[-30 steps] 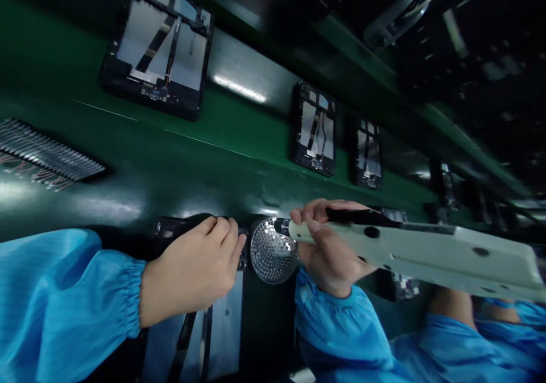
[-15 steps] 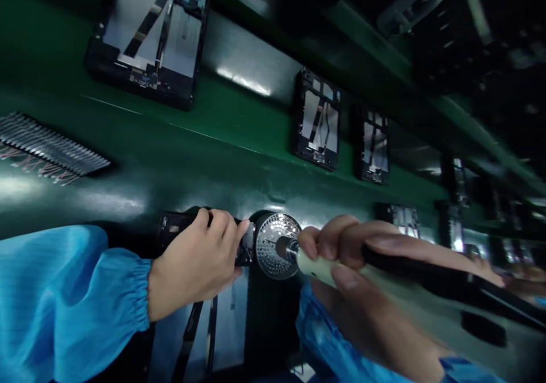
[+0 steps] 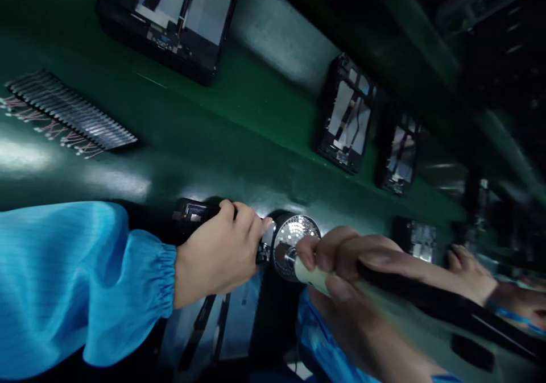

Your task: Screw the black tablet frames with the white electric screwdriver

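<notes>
My left hand (image 3: 222, 246) is closed over the upper end of an opened phone-like device (image 3: 245, 329), its fingers wrapped round the black frame. Strip cables and a pale panel show in the part of the device below the wrist. In my right hand (image 3: 354, 263) is an electric screwdriver (image 3: 313, 275) with a pale body and a black lever. Its nose reaches over the lower left of a round metal dish full of small holes (image 3: 301, 227), which stands right beside the device. The bit's very tip cannot be made out.
Further opened devices stand along the green bench: a large one (image 3: 170, 36), two in the middle (image 3: 347, 116) (image 3: 398, 155), and more to the right (image 3: 420, 238). A row of small wired parts (image 3: 72, 113) lies at left. Another person's hand (image 3: 471, 272) is at far right.
The view has shifted, so bench and dish appear further right. My right hand with the screwdriver has moved left relative to the dish. The other person's hand shows more clearly.
</notes>
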The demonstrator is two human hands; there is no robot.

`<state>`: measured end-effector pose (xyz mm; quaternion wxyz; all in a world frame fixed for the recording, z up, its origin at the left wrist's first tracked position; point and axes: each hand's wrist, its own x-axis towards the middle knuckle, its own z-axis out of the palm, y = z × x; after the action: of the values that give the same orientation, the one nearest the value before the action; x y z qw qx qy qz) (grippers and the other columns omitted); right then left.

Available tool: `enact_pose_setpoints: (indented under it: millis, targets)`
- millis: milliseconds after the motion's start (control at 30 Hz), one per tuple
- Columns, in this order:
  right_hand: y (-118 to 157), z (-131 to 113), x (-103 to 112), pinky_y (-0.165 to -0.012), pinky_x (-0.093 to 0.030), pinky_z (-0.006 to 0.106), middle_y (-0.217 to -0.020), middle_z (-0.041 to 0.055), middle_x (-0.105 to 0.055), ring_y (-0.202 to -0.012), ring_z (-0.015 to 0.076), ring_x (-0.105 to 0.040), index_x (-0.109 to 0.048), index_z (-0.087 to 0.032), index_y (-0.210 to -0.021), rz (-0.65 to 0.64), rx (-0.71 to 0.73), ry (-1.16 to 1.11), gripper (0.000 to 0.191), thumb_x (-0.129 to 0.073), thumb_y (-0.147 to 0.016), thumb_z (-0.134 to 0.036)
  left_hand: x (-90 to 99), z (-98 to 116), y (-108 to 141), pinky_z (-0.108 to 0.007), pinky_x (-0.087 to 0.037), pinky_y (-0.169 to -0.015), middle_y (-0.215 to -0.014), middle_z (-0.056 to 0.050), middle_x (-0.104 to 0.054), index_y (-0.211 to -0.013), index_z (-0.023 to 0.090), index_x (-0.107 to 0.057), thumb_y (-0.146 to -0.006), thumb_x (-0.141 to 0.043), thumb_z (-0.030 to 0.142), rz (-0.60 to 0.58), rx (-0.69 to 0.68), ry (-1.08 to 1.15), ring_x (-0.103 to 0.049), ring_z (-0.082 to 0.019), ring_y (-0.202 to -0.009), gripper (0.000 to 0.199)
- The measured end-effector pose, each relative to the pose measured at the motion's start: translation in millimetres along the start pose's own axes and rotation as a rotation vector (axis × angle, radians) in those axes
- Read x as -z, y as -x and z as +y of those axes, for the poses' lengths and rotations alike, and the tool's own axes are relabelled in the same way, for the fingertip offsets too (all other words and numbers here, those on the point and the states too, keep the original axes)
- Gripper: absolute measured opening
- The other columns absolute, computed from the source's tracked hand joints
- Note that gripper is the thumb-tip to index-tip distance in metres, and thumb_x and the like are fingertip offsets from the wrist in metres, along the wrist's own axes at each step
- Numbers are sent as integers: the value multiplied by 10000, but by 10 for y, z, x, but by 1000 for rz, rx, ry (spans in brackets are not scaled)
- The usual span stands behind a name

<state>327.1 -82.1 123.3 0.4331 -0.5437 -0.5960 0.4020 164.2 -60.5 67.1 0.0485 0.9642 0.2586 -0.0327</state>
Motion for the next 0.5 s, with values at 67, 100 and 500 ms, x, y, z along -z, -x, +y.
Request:
enact_pose_setpoints:
  millis: [67, 100, 500]
  targets:
    - [5, 5, -4, -610, -544, 310, -701, -29, -502, -692, 124, -543, -591, -236, -846, -11, 21, -21, 244, -630, -755, -13, 8, 7, -7, -488, -529, -760, -1206, -238, -656, -1484, 50, -471, -1025, -426, 415, -11, 7, 7, -617, -382, -1053, 588]
    - [5, 11, -3, -620, -551, 318, -709, -31, -518, -697, 126, -546, -599, -240, -872, -14, 44, -37, 281, -630, -743, 8, 9, 11, -10, -490, -531, -763, -1212, -237, -654, -1486, 52, -469, -1025, -424, 409, -15, 10, 11, -617, -382, -1054, 585]
    - [62, 207, -38, -586, -483, 310, -741, -26, -483, -712, 134, -516, -586, -223, -872, -42, 101, -151, 280, -601, -772, 38, -24, 19, -29, -500, -511, -780, -1207, -239, -648, -1490, 34, -451, -1029, -411, 419, -28, 39, 39, -600, -384, -1064, 602]
